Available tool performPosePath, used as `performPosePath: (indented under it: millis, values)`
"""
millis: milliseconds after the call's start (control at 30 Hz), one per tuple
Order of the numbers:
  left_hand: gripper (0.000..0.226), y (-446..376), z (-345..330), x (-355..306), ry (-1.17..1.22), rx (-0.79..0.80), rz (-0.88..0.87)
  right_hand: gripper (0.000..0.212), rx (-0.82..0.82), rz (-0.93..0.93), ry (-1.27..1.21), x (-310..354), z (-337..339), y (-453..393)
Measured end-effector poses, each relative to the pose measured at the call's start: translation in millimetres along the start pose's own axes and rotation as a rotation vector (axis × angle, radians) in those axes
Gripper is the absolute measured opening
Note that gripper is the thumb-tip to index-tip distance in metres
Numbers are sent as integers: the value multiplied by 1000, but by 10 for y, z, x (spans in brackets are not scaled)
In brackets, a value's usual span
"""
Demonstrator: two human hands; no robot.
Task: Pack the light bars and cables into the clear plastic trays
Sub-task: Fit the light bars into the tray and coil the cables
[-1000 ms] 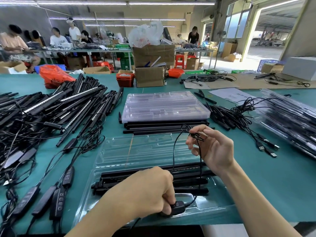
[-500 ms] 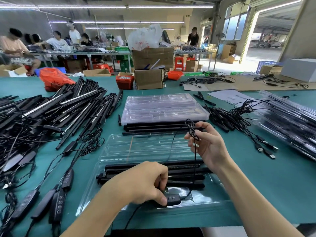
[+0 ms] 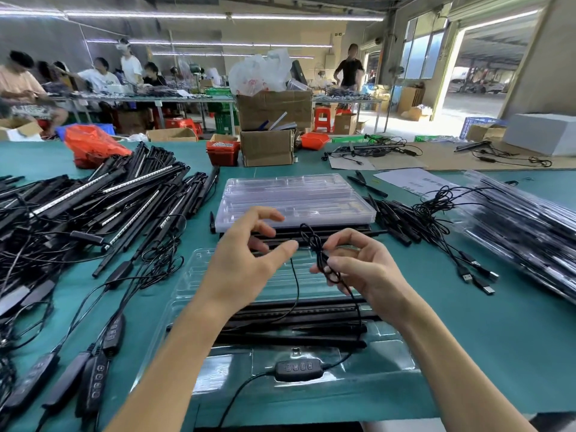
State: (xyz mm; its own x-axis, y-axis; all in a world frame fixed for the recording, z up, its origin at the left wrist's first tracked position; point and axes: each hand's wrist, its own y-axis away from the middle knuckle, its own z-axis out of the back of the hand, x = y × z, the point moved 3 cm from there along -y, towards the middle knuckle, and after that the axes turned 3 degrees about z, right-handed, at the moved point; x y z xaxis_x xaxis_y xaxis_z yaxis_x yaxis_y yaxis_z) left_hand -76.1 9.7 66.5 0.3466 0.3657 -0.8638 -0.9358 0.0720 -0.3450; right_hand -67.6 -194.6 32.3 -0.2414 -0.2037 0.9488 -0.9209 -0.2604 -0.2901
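Note:
An open clear plastic tray [image 3: 199, 275] lies in front of me on the green table. Several black light bars [image 3: 299, 325] lie across its middle. A black controller [image 3: 298, 369] with a row of buttons sits in the tray's near compartment. My right hand [image 3: 361, 272] pinches a bunched loop of the thin black cable [image 3: 318, 251] above the tray. My left hand [image 3: 246, 260] hovers just left of the cable, fingers spread, holding nothing.
A big heap of loose light bars [image 3: 103, 207] and controllers [image 3: 93, 381] covers the left. A stack of clear trays [image 3: 296, 198] lies behind. USB cables [image 3: 467, 269] and packed trays [image 3: 530, 226] lie on the right. Cardboard boxes [image 3: 268, 148] stand at the back.
My left hand let go of the controller, which now lies in the tray's near compartment, and rose up beside the cable bundle in my right hand.

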Motion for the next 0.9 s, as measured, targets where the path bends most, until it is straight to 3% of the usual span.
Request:
performPosePath:
  millis: [67,233,600,900]
  values:
    - [30,-44,-73,-16,-72,35,-46,19,43,13,93,61,-63,18]
    - [25,-76,-134,-45,-110,89,-214,20,62,47,244,177,-176,54]
    - [22,62,-288,-184,-449,-102,-475,20,-139,81,726,86,-291,52]
    - [14,65,-292,-223,-537,-107,-513,8,-230,-15,706,97,-356,41]
